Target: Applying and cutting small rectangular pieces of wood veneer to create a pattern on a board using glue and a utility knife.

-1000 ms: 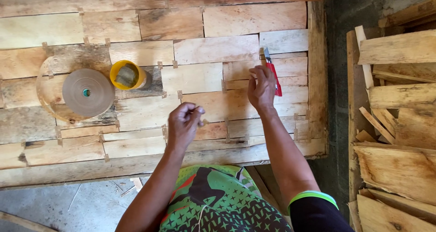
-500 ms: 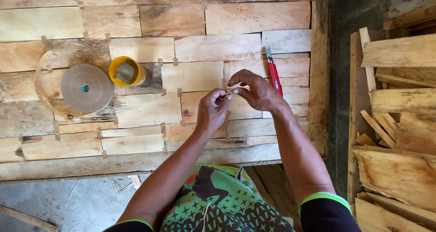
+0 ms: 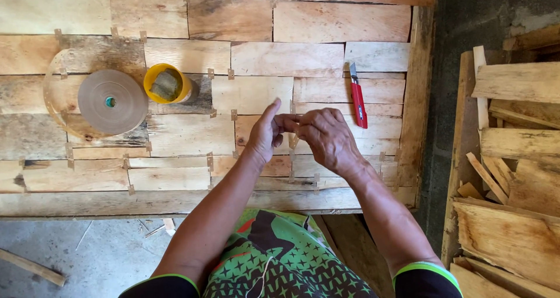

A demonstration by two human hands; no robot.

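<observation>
My left hand (image 3: 265, 133) and my right hand (image 3: 325, 136) meet above the middle of a sheet of thin wood veneer pieces (image 3: 251, 93) joined with small bits of brown tape. Between the fingertips of both hands I pinch a short strip of brown paper tape (image 3: 293, 139). A red utility knife (image 3: 357, 96) lies just beyond my right hand. A roll of brown paper tape (image 3: 112, 101) rests at the left, with a yellow cup (image 3: 167, 83) beside it.
The veneer lies on a wooden board table (image 3: 175, 201) with a raised right rail (image 3: 419, 88). A stack of loose veneer scraps (image 3: 513, 175) stands at the right. Grey concrete floor (image 3: 87, 257) shows below left.
My right hand came back from the knife and my left hand rose from the veneer. Both hands now meet on the tape strip.
</observation>
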